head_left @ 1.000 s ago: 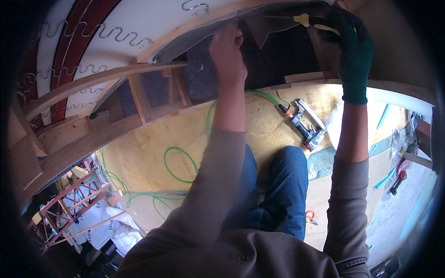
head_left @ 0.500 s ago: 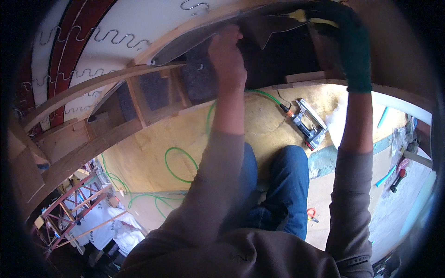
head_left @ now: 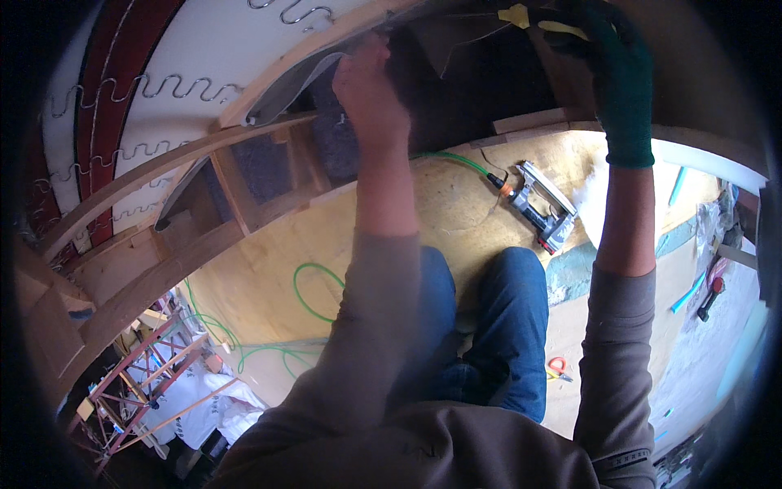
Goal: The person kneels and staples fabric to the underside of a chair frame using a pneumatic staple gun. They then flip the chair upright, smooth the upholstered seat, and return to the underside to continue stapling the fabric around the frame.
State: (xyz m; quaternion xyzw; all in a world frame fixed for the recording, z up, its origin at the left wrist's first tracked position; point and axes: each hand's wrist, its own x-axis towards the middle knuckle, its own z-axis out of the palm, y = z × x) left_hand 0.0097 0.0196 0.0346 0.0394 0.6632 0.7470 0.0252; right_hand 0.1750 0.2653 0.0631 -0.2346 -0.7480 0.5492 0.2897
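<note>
Up at the top of the view, my bare left hand (head_left: 366, 90) is closed and slightly blurred at the loose edge of a thin grey fabric sheet (head_left: 295, 85). The fabric runs along the curved wooden frame (head_left: 236, 122); its far part disappears into shadow. My right hand (head_left: 611, 73), in a dark green glove, is closed around a yellow-handled tool (head_left: 562, 29). The tool's working end is too dark to make out. Beyond my knees, a nail or staple gun (head_left: 538, 210) lies on a yellowish board, joined to a green air hose (head_left: 452, 158).
Zigzag springs (head_left: 183, 85) cross the white and dark red panels at the upper left. Red-and-yellow-handled pliers or scissors (head_left: 559, 369) lie right of my legs. A dark red metal rack (head_left: 134, 383) stands at the lower left. A red-and-black tool (head_left: 712, 299) lies at the right.
My left hand has moved left along the frame, with the fabric edge beside it. My right hand stays around the yellow-handled tool, shifted slightly. The whole view has tilted a little.
</note>
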